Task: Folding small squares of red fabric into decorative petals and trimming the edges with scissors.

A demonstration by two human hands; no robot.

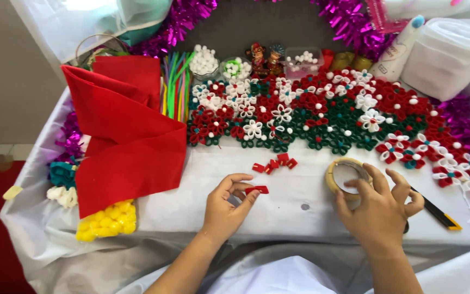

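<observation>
Left hand (225, 209) pinches red folded strip (258, 189) at its 2 o'clock; right hand (379, 209) grips tape roll (346, 175) at 11 o'clock, on worktop (295, 218).

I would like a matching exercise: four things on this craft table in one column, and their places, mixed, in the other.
1. small red folded piece
2. tape roll
3. yellow pom-poms
4. utility knife

a. under the right hand's fingers
b. below the red felt, at left
c. pinched in the left hand
d. on the table, right of the right hand

Pairs: 1-c, 2-a, 3-b, 4-d
</observation>
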